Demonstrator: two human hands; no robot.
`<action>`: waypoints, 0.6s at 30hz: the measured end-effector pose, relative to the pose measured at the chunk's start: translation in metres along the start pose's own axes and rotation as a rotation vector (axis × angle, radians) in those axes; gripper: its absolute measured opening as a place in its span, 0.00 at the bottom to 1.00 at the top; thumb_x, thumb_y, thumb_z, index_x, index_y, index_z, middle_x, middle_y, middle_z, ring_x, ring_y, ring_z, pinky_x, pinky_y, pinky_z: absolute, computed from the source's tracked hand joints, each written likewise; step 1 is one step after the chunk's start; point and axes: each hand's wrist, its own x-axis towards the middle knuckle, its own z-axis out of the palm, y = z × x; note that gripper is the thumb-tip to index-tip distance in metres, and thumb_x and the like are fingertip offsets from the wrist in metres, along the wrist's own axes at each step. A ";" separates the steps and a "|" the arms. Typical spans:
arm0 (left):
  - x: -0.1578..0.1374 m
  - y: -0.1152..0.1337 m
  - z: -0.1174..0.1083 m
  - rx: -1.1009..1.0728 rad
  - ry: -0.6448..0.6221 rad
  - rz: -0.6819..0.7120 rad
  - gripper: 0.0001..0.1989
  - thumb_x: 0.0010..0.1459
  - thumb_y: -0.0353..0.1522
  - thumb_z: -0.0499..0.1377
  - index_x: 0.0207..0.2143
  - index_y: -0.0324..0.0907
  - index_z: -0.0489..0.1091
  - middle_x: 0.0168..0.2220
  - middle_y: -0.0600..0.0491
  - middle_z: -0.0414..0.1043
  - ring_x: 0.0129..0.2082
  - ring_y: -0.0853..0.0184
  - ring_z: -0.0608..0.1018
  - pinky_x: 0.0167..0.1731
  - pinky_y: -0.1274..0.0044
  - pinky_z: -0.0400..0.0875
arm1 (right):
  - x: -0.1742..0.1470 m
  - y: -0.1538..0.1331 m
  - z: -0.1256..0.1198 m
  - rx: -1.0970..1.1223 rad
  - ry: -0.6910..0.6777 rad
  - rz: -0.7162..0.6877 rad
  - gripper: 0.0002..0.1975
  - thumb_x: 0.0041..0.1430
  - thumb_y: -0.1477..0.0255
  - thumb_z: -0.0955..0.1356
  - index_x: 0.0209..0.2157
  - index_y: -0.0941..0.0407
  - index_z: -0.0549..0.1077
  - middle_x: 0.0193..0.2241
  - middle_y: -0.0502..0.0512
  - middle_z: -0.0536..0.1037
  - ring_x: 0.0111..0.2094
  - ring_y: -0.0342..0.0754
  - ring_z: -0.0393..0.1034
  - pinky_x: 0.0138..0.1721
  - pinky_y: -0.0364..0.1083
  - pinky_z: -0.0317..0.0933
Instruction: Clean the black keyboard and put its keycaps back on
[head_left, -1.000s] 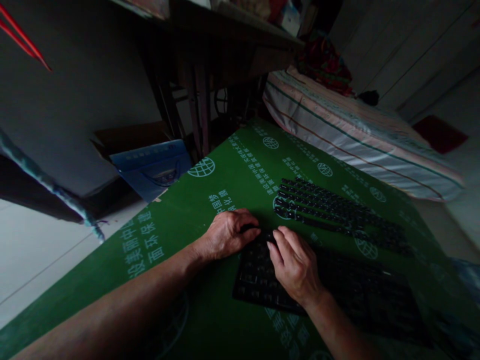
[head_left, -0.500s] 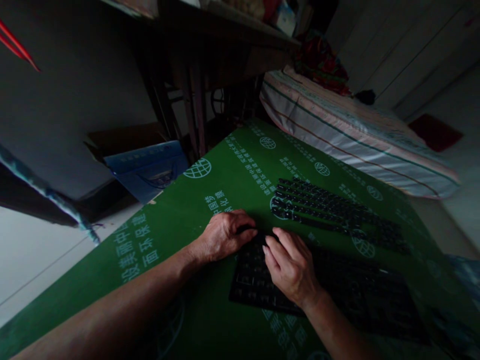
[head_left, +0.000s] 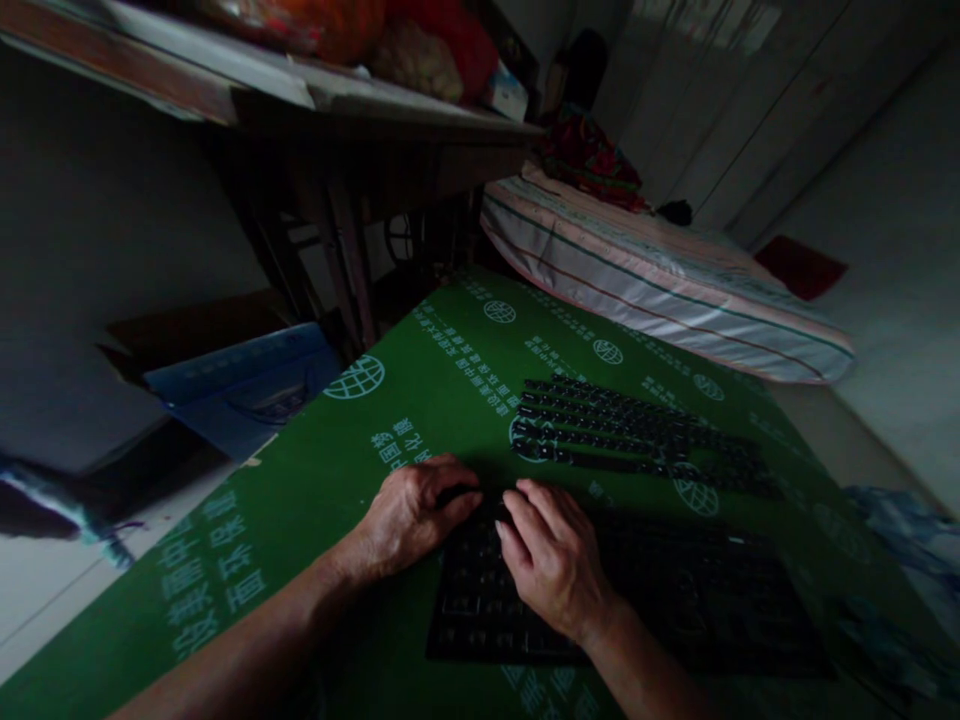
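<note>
A black keyboard [head_left: 517, 638] lies near me on a green printed sheet, its key positions showing as dark squares at the left end. At its upper left corner my left hand [head_left: 420, 510] is closed, thumb and fingers curled together around the dark edge. Over the keyboard's upper left part, my right hand [head_left: 553, 560] is bent with thumb and fingertips together. Whatever sits between those fingertips is dark and too small to make out. Beyond the keyboard, loose black keycaps [head_left: 600, 425] lie in rows much like a keyboard layout.
The green sheet [head_left: 315, 500] covers the surface under my hands. To the left stand a blue bag [head_left: 255, 385] and a dark wooden table [head_left: 352, 190] with bags on top. Behind is a striped mattress [head_left: 645, 270]. Bluish cloth [head_left: 907, 530] lies at the right.
The view has swung right and tilted upward, so the scene sits further left and lower. Both hands keep nearly the same pose at the keyboard's upper left.
</note>
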 end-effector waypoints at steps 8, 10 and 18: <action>0.001 -0.001 -0.003 -0.019 -0.013 -0.038 0.14 0.60 0.40 0.52 0.36 0.42 0.72 0.35 0.53 0.74 0.34 0.67 0.77 0.36 0.76 0.71 | 0.002 0.009 0.004 0.245 0.075 0.211 0.11 0.61 0.76 0.62 0.44 0.60 0.71 0.35 0.61 0.77 0.38 0.50 0.72 0.41 0.49 0.70; 0.001 0.000 -0.004 -0.027 -0.017 -0.056 0.14 0.59 0.41 0.52 0.37 0.42 0.73 0.36 0.52 0.74 0.35 0.67 0.77 0.36 0.76 0.71 | 0.003 0.012 0.005 0.304 0.086 0.257 0.11 0.61 0.77 0.62 0.42 0.59 0.72 0.33 0.60 0.77 0.36 0.49 0.72 0.40 0.48 0.70; 0.006 0.004 -0.007 -0.002 -0.045 -0.094 0.16 0.57 0.44 0.55 0.37 0.42 0.73 0.36 0.52 0.74 0.36 0.65 0.77 0.37 0.76 0.71 | 0.010 0.015 0.008 0.391 0.147 0.278 0.10 0.60 0.78 0.61 0.35 0.57 0.73 0.31 0.57 0.77 0.33 0.46 0.72 0.38 0.44 0.68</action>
